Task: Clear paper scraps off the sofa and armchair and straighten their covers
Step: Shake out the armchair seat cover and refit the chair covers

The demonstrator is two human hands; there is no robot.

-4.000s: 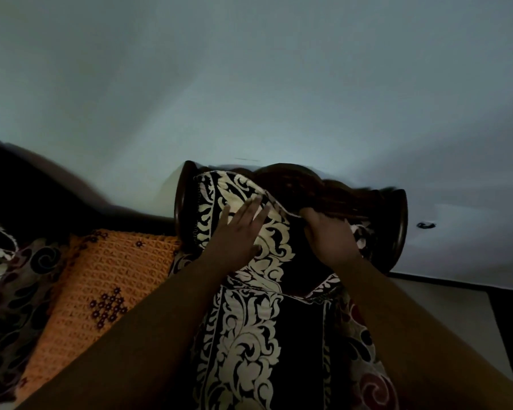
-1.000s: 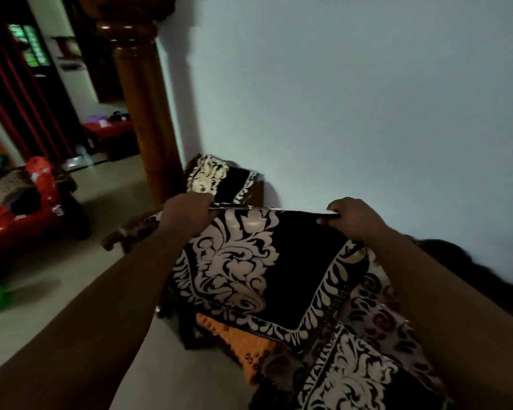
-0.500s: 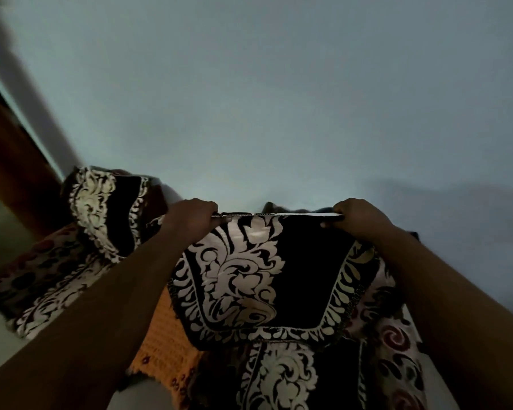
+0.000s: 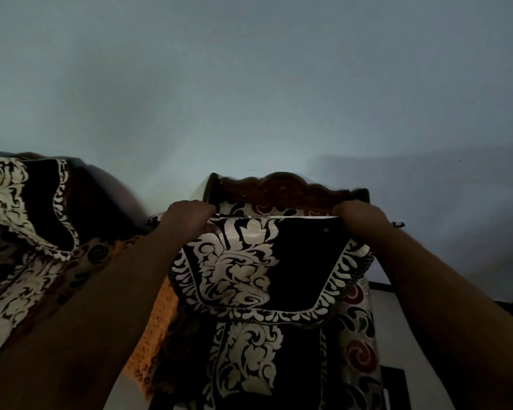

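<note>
Against the armchair's carved backrest (image 4: 285, 189), a cover held taut

Black-and-cream cover (image 4: 267, 261) is gripped at its top corners by left hand (image 4: 187, 216) and right hand (image 4: 362, 217), fingers curled; sofa cover (image 4: 27, 202) at nine o'clock.

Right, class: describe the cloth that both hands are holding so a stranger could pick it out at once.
Find the carved wooden chair back against the pale wall. Just below it, the left hand and right hand grip the top edge of a black cover. Unlike the similar cover lying at far left, it is stretched taut between two hands.
</note>
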